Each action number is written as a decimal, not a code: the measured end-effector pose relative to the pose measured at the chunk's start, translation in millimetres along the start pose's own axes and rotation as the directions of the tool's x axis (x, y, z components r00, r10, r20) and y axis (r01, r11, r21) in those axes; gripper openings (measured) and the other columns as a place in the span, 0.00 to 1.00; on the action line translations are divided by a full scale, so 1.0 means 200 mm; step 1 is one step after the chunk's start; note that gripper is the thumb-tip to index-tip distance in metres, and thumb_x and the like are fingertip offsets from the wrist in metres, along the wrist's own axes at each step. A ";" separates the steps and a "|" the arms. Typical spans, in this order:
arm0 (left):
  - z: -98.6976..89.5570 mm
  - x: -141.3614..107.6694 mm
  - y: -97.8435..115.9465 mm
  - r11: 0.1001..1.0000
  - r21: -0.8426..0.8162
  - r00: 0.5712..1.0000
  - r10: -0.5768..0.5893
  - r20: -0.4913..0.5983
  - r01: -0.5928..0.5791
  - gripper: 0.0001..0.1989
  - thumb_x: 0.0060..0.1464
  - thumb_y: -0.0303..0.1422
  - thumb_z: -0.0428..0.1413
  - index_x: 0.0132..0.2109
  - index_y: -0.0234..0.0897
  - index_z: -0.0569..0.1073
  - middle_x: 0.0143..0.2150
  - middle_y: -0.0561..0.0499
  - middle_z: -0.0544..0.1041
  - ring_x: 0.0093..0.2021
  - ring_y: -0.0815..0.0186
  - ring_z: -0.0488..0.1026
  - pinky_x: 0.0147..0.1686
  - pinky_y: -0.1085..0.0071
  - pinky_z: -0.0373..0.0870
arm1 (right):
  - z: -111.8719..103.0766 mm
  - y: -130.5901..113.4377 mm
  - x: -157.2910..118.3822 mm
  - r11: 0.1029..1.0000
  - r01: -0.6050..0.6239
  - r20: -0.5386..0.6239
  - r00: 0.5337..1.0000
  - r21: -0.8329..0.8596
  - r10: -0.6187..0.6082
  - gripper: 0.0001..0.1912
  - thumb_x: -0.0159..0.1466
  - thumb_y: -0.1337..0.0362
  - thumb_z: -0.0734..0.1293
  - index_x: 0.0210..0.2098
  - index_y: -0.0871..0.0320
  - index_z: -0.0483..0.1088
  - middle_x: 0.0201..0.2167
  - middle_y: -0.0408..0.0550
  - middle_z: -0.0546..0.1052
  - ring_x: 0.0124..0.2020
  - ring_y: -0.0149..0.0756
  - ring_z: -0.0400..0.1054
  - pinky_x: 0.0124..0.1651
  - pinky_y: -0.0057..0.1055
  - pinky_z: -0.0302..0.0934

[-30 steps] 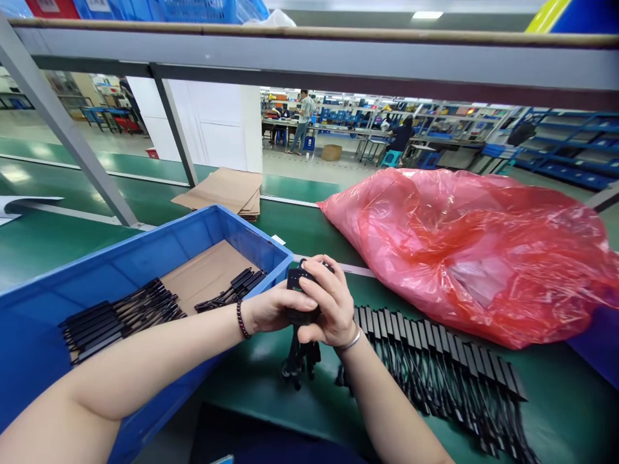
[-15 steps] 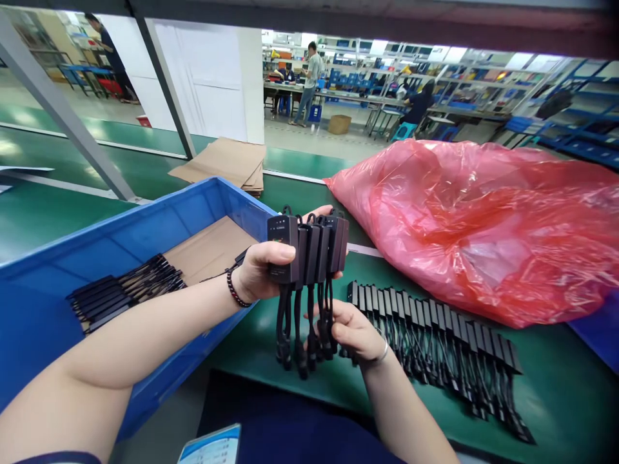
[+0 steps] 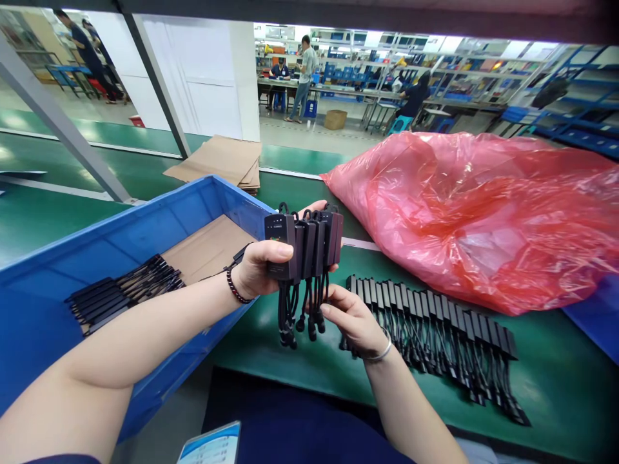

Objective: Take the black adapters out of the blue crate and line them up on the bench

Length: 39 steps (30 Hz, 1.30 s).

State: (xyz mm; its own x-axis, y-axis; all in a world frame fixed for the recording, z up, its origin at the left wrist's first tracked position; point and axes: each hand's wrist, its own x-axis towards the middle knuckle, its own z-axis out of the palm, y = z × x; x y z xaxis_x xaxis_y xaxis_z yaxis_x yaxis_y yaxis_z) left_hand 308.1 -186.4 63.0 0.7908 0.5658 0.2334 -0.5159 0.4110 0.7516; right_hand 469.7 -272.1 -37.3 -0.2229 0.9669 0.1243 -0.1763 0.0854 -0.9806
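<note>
Several flat black electronic modules (image 3: 304, 248) with short cables stand side by side in my left hand (image 3: 261, 261), whose thumb presses the front one and whose fingers wrap behind. Their black cables (image 3: 290, 309) hang down, ending in connectors. My right hand (image 3: 355, 322) is closed at the right-hand cables, thumb and index finger pinching there; the exact contact is partly hidden. Beyond it, a long row of similar modules (image 3: 435, 316) lies on the green table (image 3: 271, 367), cables toward me. More modules (image 3: 101, 299) rest inside the blue bin (image 3: 33, 277) at left.
Brown cardboard (image 3: 207, 248) lines the bin, and a stack of cardboard sheets (image 3: 220, 161) lies behind it. A large red plastic bag (image 3: 464, 212) covers the table's back right. A metal post (image 3: 62, 122) rises at left. Other people work in the background.
The hanging cables have shifted and bunched differently, some connectors now higher. My right hand has moved slightly up beside them. My left hand keeps hold of the modules.
</note>
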 end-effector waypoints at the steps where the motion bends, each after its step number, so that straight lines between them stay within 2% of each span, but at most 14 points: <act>1: 0.00 0.00 0.00 1.000 0.000 1.000 -0.008 -0.004 0.008 0.41 0.34 0.33 0.55 0.60 0.38 0.56 0.54 0.43 0.68 0.54 0.45 0.64 0.51 0.47 0.61 | -0.01 0.00 0.00 0.999 -0.001 0.001 1.000 -0.037 0.001 0.08 0.60 0.62 0.66 0.36 0.60 0.69 0.34 0.47 0.71 0.35 0.31 0.65 0.40 0.30 0.61; 5: 0.00 0.00 -0.02 0.999 -0.004 0.999 -0.038 -0.012 0.038 0.41 0.34 0.33 0.55 0.60 0.38 0.57 0.55 0.43 0.67 0.54 0.46 0.64 0.52 0.47 0.60 | -0.05 0.02 -0.02 0.999 -0.035 0.043 0.998 0.001 0.035 0.10 0.59 0.62 0.66 0.39 0.59 0.69 0.32 0.46 0.71 0.34 0.30 0.65 0.40 0.29 0.61; 10: -0.03 0.01 -0.04 1.000 -0.006 0.999 -0.029 -0.013 0.029 0.41 0.36 0.32 0.56 0.61 0.39 0.56 0.55 0.43 0.67 0.53 0.48 0.66 0.51 0.49 0.61 | 0.00 0.06 -0.01 0.988 -0.011 0.067 0.998 0.156 0.000 0.20 0.57 0.56 0.67 0.47 0.58 0.67 0.44 0.50 0.71 0.45 0.37 0.65 0.48 0.35 0.59; 12: -0.04 0.02 -0.06 0.999 0.007 0.999 -0.041 -0.003 0.041 0.42 0.37 0.32 0.56 0.62 0.39 0.54 0.54 0.42 0.68 0.49 0.49 0.69 0.49 0.51 0.64 | 0.05 0.07 0.01 0.976 -0.028 0.085 0.996 0.215 0.010 0.23 0.54 0.57 0.70 0.47 0.58 0.67 0.43 0.50 0.72 0.41 0.35 0.67 0.43 0.33 0.61; 16: -0.07 0.03 -0.08 0.998 0.035 0.999 -0.044 0.004 0.044 0.42 0.38 0.31 0.56 0.62 0.39 0.53 0.50 0.42 0.71 0.43 0.52 0.73 0.45 0.55 0.66 | 0.10 0.11 0.04 0.964 -0.115 0.073 0.992 0.242 0.100 0.17 0.52 0.64 0.72 0.40 0.60 0.67 0.28 0.44 0.73 0.25 0.26 0.65 0.28 0.24 0.59; 18: -0.09 0.03 -0.08 0.999 0.023 0.999 -0.047 -0.015 0.048 0.41 0.39 0.30 0.56 0.62 0.39 0.54 0.50 0.43 0.71 0.43 0.52 0.73 0.45 0.56 0.67 | 0.11 0.12 0.05 0.941 -0.168 0.112 0.984 0.295 0.141 0.15 0.53 0.63 0.71 0.38 0.61 0.67 0.26 0.44 0.72 0.23 0.27 0.65 0.27 0.25 0.60; 20: -0.10 0.03 -0.09 0.999 0.000 0.998 -0.053 -0.037 0.053 0.39 0.39 0.30 0.56 0.61 0.40 0.54 0.50 0.44 0.71 0.43 0.54 0.73 0.45 0.56 0.67 | 0.12 0.12 0.05 0.920 -0.203 0.142 0.976 0.336 0.163 0.16 0.54 0.62 0.70 0.40 0.61 0.67 0.29 0.47 0.73 0.28 0.32 0.68 0.31 0.29 0.62; 23: -0.11 0.03 -0.10 0.998 -0.019 0.995 -0.062 -0.078 0.061 0.38 0.41 0.29 0.56 0.61 0.41 0.55 0.48 0.45 0.71 0.42 0.56 0.73 0.42 0.59 0.68 | 0.14 0.12 0.05 0.924 -0.131 0.087 0.990 0.360 0.107 0.19 0.53 0.62 0.70 0.44 0.60 0.67 0.41 0.52 0.73 0.40 0.37 0.68 0.43 0.35 0.63; 26: -0.12 0.03 -0.11 0.999 -0.014 0.987 -0.052 -0.151 0.051 0.36 0.43 0.30 0.56 0.61 0.42 0.55 0.45 0.46 0.72 0.40 0.58 0.73 0.40 0.63 0.69 | 0.17 0.12 0.08 0.910 -0.097 0.102 0.993 0.403 0.061 0.23 0.52 0.60 0.71 0.45 0.59 0.67 0.47 0.55 0.71 0.44 0.42 0.67 0.49 0.42 0.60; 31: -0.15 0.04 -0.12 0.998 0.018 0.970 -0.056 -0.237 0.062 0.35 0.43 0.31 0.57 0.60 0.42 0.56 0.40 0.48 0.73 0.37 0.61 0.74 0.34 0.68 0.70 | 0.19 0.13 0.10 0.880 -0.164 0.175 0.980 0.446 0.094 0.24 0.50 0.64 0.72 0.45 0.57 0.64 0.40 0.52 0.74 0.43 0.45 0.69 0.50 0.49 0.58; 34: -0.16 0.05 -0.12 0.997 0.043 0.968 -0.052 -0.244 0.064 0.36 0.43 0.31 0.58 0.60 0.43 0.56 0.40 0.48 0.72 0.36 0.62 0.73 0.31 0.69 0.69 | 0.18 0.14 0.10 0.878 -0.167 0.179 0.979 0.449 0.094 0.27 0.48 0.64 0.74 0.45 0.58 0.64 0.42 0.52 0.73 0.44 0.46 0.69 0.50 0.50 0.59; 36: -0.16 0.05 -0.12 0.998 0.051 0.969 -0.024 -0.248 0.038 0.36 0.43 0.30 0.58 0.60 0.44 0.56 0.40 0.49 0.72 0.36 0.63 0.73 0.34 0.68 0.69 | 0.18 0.15 0.10 0.886 -0.164 0.156 0.982 0.434 0.106 0.26 0.48 0.65 0.74 0.44 0.58 0.64 0.43 0.52 0.72 0.45 0.46 0.69 0.51 0.48 0.59; 39: -0.15 0.06 -0.13 0.998 0.059 0.960 0.017 -0.280 0.000 0.35 0.42 0.28 0.58 0.59 0.44 0.58 0.40 0.51 0.71 0.35 0.67 0.72 0.39 0.68 0.68 | 0.17 0.16 0.09 0.903 -0.171 0.119 0.984 0.395 0.134 0.23 0.49 0.68 0.73 0.43 0.59 0.65 0.38 0.50 0.74 0.44 0.43 0.69 0.50 0.44 0.60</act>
State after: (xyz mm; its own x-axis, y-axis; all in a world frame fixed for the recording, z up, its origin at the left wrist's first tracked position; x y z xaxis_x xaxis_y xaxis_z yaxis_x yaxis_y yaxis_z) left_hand 320.5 -168.0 28.2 0.6585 0.7499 0.0640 -0.4957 0.3681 0.7866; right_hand 426.9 -260.1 -60.3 -0.3573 0.9340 0.0086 -0.4994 -0.1833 -0.8468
